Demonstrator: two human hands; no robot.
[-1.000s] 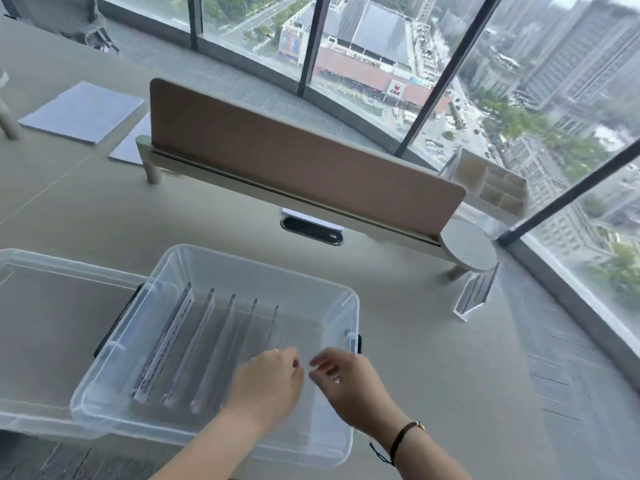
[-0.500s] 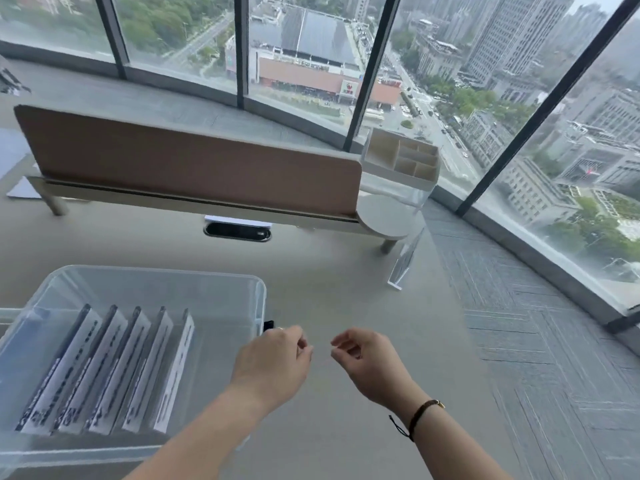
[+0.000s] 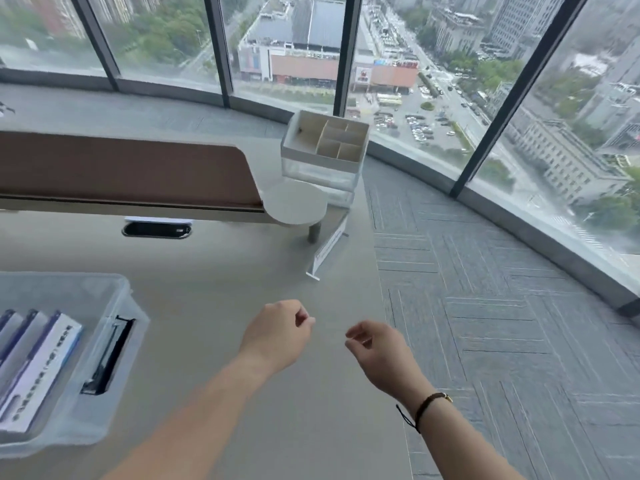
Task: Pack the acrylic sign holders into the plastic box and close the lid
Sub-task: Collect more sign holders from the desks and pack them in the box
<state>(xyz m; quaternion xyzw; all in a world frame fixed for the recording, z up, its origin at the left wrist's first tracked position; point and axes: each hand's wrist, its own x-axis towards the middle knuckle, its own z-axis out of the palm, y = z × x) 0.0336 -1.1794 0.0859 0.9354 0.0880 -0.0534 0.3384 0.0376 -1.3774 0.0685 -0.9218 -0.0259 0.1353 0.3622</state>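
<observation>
The box [image 3: 114, 341] sits at the left edge of the tabletop [image 3: 214, 306], with sign holders [image 3: 38, 368] standing in it. Both hands [image 3: 277, 332] hover to its right, apart. Beyond them one holder [image 3: 327, 251] stands by the tabletop's right edge, an organizer [image 3: 325, 147] behind it.

Both forearms are extended forward from the lower edge of the view, bare to beyond the wrist. The left hand [image 3: 277, 336] is held in the air with its back turned upward, the fingers loosely curled inward and the thumb tip set close against the index finger; nothing is held in it. The right hand [image 3: 381, 355] is raised slightly lower and nearer, its back turned to the right, with the fingers [image 3: 356, 332] loosely bent toward the left hand and nothing gripped. The two hands are kept apart, fingertips facing each other. A dark cord bracelet [image 3: 424, 407] is worn on the right wrist.
</observation>
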